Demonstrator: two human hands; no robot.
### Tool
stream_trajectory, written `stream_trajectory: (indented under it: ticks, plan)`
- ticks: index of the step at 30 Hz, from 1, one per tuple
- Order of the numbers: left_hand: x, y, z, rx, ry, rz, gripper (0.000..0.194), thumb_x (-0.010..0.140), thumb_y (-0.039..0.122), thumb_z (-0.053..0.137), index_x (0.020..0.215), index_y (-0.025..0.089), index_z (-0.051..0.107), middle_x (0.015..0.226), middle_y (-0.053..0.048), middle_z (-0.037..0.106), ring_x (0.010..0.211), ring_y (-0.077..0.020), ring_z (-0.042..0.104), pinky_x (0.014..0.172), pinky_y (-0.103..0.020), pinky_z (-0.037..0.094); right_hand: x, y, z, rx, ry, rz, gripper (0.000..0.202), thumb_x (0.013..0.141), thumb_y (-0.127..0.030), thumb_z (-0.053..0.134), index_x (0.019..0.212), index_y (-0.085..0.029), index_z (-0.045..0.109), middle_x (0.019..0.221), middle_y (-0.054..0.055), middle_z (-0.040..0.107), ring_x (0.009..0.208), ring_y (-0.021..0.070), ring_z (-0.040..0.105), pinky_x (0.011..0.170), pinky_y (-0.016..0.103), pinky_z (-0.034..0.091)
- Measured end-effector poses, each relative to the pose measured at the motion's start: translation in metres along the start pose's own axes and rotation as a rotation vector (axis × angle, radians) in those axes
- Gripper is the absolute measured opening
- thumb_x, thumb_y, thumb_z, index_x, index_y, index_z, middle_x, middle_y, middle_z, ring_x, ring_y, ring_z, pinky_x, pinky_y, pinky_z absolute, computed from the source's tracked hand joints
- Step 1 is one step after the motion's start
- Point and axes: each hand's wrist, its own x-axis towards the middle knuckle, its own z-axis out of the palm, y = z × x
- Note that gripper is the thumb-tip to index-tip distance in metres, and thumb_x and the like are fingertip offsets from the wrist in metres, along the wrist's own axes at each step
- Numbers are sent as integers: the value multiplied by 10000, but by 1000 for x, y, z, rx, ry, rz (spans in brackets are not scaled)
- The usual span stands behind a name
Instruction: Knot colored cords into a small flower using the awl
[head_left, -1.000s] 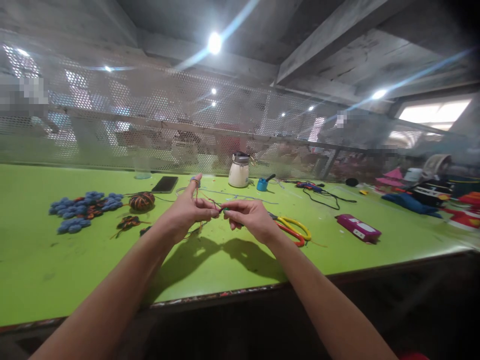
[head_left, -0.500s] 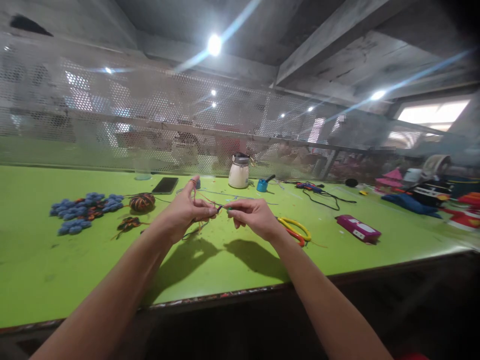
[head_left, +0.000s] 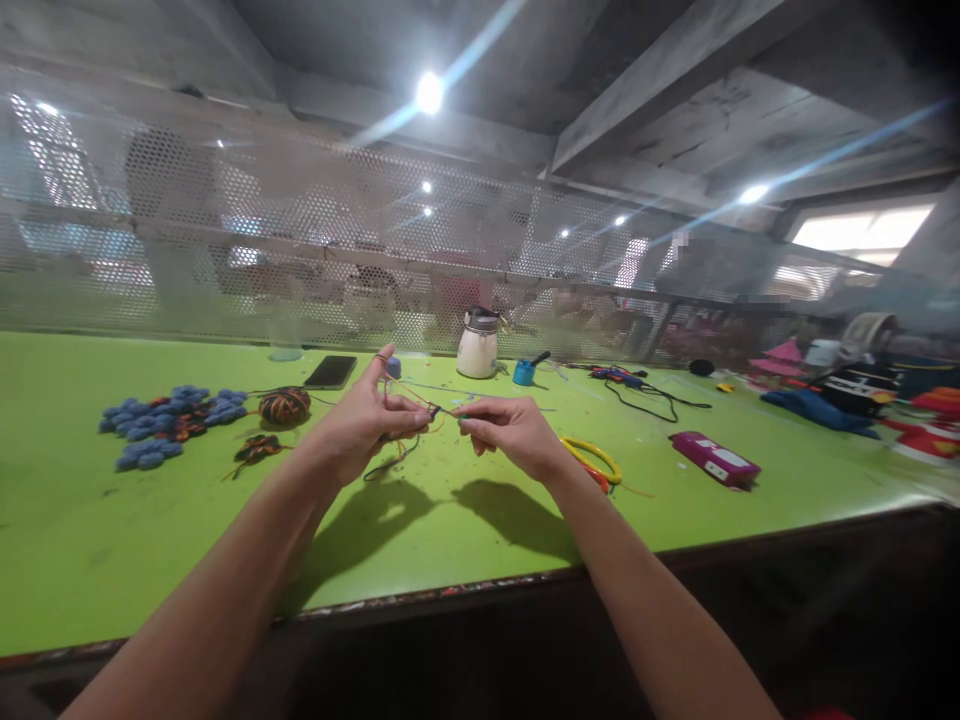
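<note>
My left hand [head_left: 371, 410] pinches a small dark piece of yarn work [head_left: 433, 411] between thumb and fingers, its index finger raised with orange yarn [head_left: 411, 388] looped round it. Facing it, my right hand [head_left: 506, 430] is closed on a thin tool with a green grip [head_left: 463, 419], whose tip reaches the yarn piece. Loose yarn ends hang under my left hand. Left of the hands lie a multicoloured yarn ball [head_left: 285, 406], a small dark-orange yarn piece [head_left: 259, 449] and many blue crocheted pieces [head_left: 148, 452].
Behind the hands are a phone [head_left: 331, 372], a white jug [head_left: 478, 345] and a blue pot [head_left: 523, 373]. Yellow-handled scissors [head_left: 600, 458] lie beside my right wrist, a purple case [head_left: 716, 459] farther right. A perforated screen [head_left: 337, 240] stands along the green table's [head_left: 60, 560] back.
My right hand has shifted slightly right, and the gap between the two hands is a little wider. My left hand keeps its grip, its raised finger tilted slightly left.
</note>
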Motion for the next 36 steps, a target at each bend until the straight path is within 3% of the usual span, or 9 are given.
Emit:
stream_trajectory:
  ticks: [11, 19, 36]
  plan:
    - [-2, 2, -6, 20, -48, 0, 1151, 602, 38, 761, 1459, 232, 18, 707, -50, 666, 617, -142, 637, 603, -241, 466, 0, 2, -8, -101, -16, -71, 207, 717, -283, 688, 851, -131, 728, 607, 7, 592, 478, 78, 514, 474, 227, 403]
    - [-3, 4, -5, 42, -44, -39, 1132, 602, 53, 766, 1460, 228, 48, 707, -59, 658, 574, -137, 612, 527, -218, 424, 1, 4, -12, -137, -28, -132, 207, 717, -304, 691, 827, -134, 732, 618, 6, 580, 481, 79, 515, 485, 237, 436]
    - [-1, 3, -6, 99, -26, -6, 1114, 576, 87, 786, 1457, 205, 114, 713, -46, 637, 605, -162, 623, 566, -260, 436, 1, 7, -14, -218, -22, -181, 196, 748, -309, 672, 834, -143, 730, 658, 23, 588, 490, 88, 525, 498, 251, 462]
